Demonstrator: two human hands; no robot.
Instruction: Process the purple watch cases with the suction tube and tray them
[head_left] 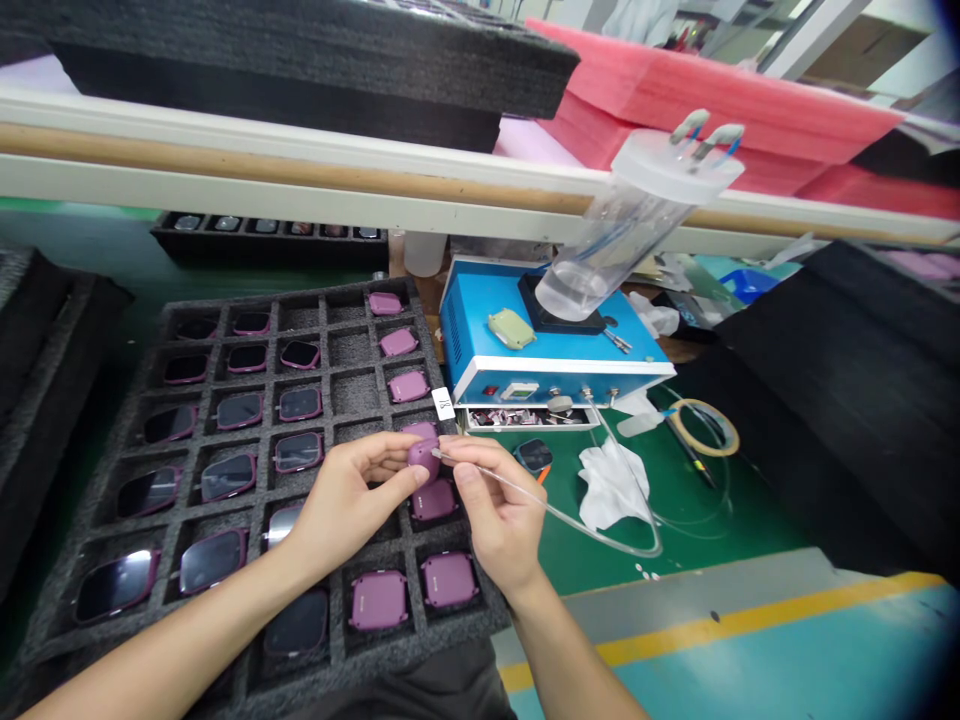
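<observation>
My left hand (352,490) is closed on a small purple watch case (424,457), which it holds tilted above the foam tray (351,392). Close beside it on the right, my right hand (501,500) pinches the end of a clear thin tube (562,517), whose tip meets the case. The tube loops over the green table and runs back to the front of a blue machine (555,345). Below my hands, the tray's compartments hold purple cases with their backs up (379,600) and, further left, dark-screened watch faces (229,475).
On the machine stand a clear cylinder (607,240) and a pale green case (511,328). A parts drawer (525,418), white tissue (613,483) and tape roll (705,428) lie right. A shelf rail (300,185) crosses behind; black foam stacks (817,400) flank the right side.
</observation>
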